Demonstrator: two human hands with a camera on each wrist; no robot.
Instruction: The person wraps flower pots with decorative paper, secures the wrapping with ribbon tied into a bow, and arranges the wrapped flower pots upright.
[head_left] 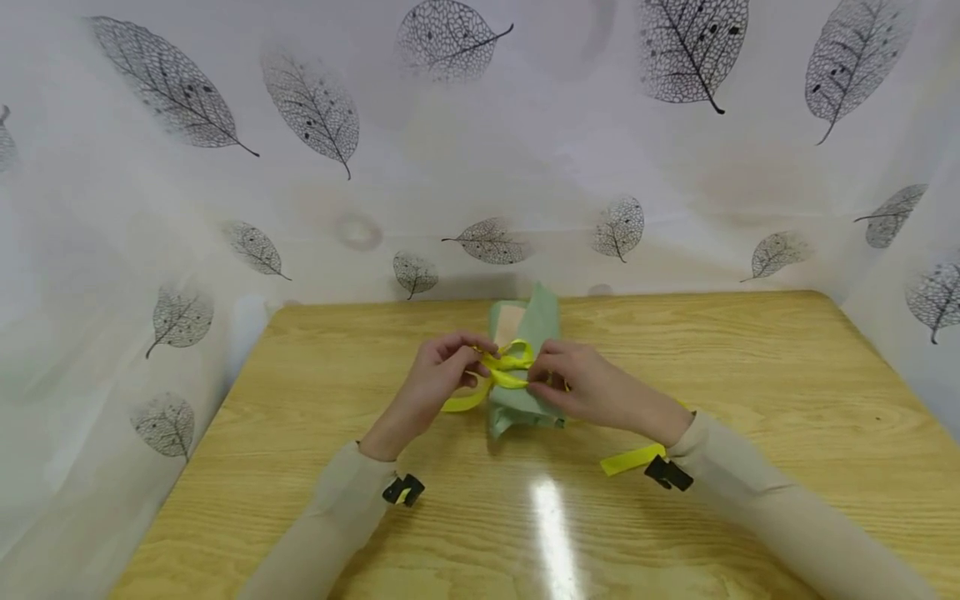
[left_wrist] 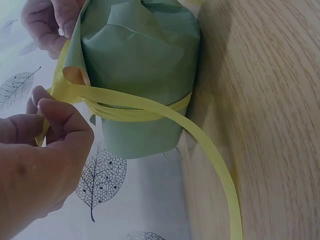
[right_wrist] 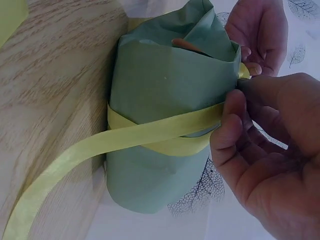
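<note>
A green paper-wrapped bundle [head_left: 543, 325] lies on the wooden table, with a yellow ribbon [head_left: 510, 382] wound round its middle and looped on top. At the bundle's left side my left hand [head_left: 442, 371] pinches part of the ribbon between thumb and fingers. My right hand [head_left: 588, 382] pinches another part of it at the right side. In the left wrist view one ribbon tail [left_wrist: 215, 155] curves down to the table. The right wrist view shows another ribbon tail [right_wrist: 75, 155] trailing across the wrapping [right_wrist: 165, 85]. What the wrapping contains is hidden.
Under the bundle is a wood-grain table [head_left: 322, 500]. A pale cloth with leaf prints [head_left: 495, 242] hangs behind and beside it. A ribbon end [head_left: 630, 460] lies near my right wrist. Black buckles [head_left: 669, 473] sit on both wrists.
</note>
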